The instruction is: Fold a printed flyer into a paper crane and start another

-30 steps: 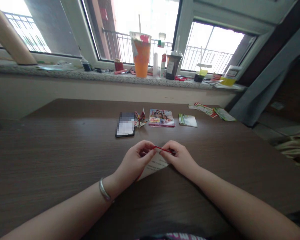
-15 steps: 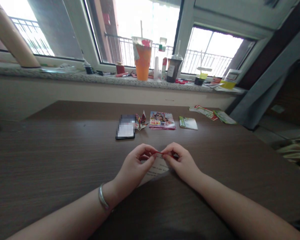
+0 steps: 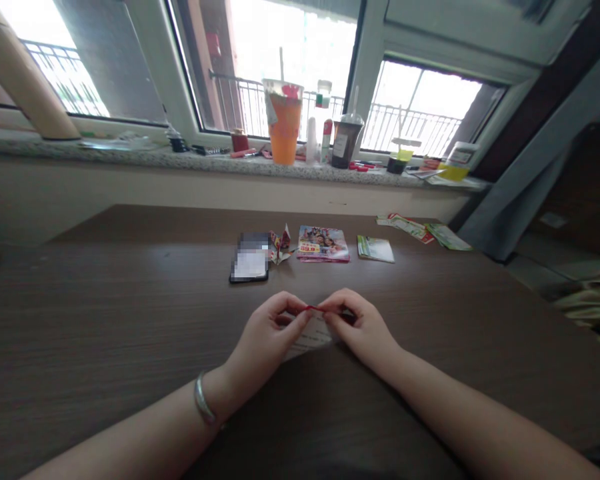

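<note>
A thin white printed paper sheet with a red edge (image 3: 310,339) is held over the tabletop (image 3: 130,333), well in from its far edge, roughly midway between left and right edges; the fingers of the bare left hand (image 3: 273,330) and bare right hand (image 3: 364,328) pinch that red edge, tips almost meeting; light, even pressure, with the edge kept straight, would probably crease it cleanly; nearer the far edge lie a black-edged rectangular phone (image 3: 249,260), a multicoloured folded-paper figure (image 3: 281,247) just beside it, and a stack of glossy printed leaflets (image 3: 324,243).
</note>
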The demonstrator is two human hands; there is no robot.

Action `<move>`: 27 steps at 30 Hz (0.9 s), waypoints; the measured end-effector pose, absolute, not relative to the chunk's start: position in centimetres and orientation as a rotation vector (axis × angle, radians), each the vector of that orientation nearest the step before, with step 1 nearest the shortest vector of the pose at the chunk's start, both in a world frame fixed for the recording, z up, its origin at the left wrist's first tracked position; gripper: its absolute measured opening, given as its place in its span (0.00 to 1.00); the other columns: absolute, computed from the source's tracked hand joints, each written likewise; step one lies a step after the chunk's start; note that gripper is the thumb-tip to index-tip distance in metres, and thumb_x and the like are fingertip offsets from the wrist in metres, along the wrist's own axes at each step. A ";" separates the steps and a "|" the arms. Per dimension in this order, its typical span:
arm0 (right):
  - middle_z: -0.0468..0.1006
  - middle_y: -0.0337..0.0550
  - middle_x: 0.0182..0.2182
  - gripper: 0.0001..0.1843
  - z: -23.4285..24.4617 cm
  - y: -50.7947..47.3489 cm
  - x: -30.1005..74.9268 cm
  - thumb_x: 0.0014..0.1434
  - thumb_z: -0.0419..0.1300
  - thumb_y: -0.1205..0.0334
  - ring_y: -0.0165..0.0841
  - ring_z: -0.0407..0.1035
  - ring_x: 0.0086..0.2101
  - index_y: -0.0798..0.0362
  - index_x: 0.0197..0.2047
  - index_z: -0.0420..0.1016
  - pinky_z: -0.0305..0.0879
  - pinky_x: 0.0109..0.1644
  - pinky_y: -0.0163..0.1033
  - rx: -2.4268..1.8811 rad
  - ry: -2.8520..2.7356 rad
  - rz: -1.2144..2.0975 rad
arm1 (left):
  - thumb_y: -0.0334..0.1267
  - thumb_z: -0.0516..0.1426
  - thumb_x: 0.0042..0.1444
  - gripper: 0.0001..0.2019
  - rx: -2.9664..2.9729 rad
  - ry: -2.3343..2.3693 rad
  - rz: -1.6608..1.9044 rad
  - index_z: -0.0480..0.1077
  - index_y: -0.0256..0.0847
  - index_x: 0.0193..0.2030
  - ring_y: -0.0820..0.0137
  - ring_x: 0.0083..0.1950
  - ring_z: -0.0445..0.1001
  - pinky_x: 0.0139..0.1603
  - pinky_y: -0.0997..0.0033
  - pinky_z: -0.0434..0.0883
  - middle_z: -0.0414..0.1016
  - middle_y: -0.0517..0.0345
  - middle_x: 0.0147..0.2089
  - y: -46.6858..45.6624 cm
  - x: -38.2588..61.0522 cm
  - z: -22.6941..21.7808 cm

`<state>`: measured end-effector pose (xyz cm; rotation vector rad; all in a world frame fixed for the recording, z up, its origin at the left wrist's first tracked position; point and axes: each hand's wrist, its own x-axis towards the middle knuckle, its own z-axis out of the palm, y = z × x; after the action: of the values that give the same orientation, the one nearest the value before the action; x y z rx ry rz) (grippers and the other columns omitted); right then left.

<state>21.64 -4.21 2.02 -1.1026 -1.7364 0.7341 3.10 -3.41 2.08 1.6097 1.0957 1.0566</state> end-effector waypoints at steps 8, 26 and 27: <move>0.74 0.40 0.30 0.05 2.2 -3.9 21.5 0.58 0.60 0.62 0.33 0.68 0.34 0.52 0.31 0.74 0.63 0.40 0.38 -1.146 -1.744 0.684 | 0.43 0.60 0.53 0.10 1.612 1.078 1.100 0.68 0.38 0.31 0.74 0.30 0.70 0.30 0.77 0.66 0.71 0.61 0.30 -3.6 3.1 2.5; 0.74 0.40 0.30 0.03 1.6 -3.4 21.3 0.57 0.59 0.64 0.33 0.68 0.35 0.52 0.33 0.74 0.63 0.40 0.38 -1.157 -1.721 0.750 | 0.42 0.60 0.53 0.09 1.650 1.093 1.084 0.69 0.39 0.34 0.74 0.31 0.70 0.32 0.76 0.67 0.72 0.61 0.32 -3.0 3.2 2.5; 0.74 0.40 0.30 0.03 1.7 -3.5 21.3 0.57 0.59 0.64 0.32 0.68 0.35 0.52 0.33 0.74 0.63 0.40 0.38 -1.157 -1.719 0.751 | 0.42 0.60 0.53 0.09 1.657 1.092 1.083 0.69 0.39 0.35 0.74 0.31 0.70 0.32 0.76 0.67 0.72 0.61 0.32 -3.1 3.2 2.5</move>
<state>21.32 -3.47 1.66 -1.1567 -1.7187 0.7505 3.19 -3.07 2.49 1.6568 1.0922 1.0827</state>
